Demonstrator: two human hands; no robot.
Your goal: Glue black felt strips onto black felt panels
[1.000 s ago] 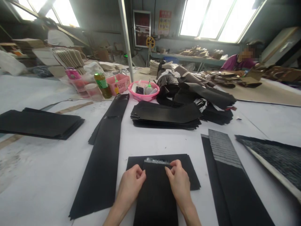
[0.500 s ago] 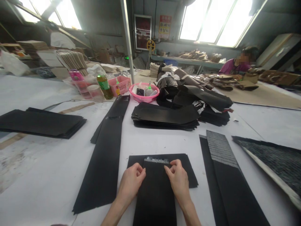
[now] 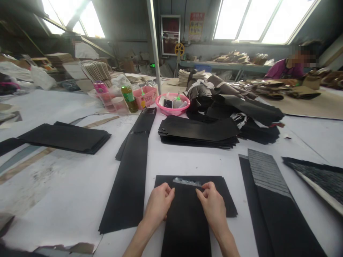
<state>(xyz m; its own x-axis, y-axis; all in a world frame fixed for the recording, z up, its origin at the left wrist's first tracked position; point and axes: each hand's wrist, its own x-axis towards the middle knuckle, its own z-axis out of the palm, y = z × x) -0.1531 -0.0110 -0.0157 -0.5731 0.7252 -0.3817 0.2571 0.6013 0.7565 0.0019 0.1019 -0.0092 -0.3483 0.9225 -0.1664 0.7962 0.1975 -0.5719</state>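
Note:
A long black strip (image 3: 187,221) runs toward me, its far end lying over a wider black panel (image 3: 223,198). Along that far end is a greyish, shiny band (image 3: 187,182). My left hand (image 3: 160,201) pinches the strip's left edge near the band, thumb and fingers together. On the opposite edge my right hand (image 3: 213,201) does the same. Fingertips under the strip are hidden. To the left lie long black strips (image 3: 128,185). On the right, more black strips (image 3: 278,210) show fanned grey striped ends (image 3: 268,173).
Beyond my hands sits a stack of black panels (image 3: 198,130), with another stack (image 3: 66,137) to the left. A pink basin (image 3: 173,110), a green-labelled bottle (image 3: 129,99) and a black material heap (image 3: 241,110) stand farther back. A co-worker in purple (image 3: 281,67) is at far right.
The whole view has shifted, so everything sits farther right in the picture. Both hands keep their pinch on the black strip, with little movement against it.

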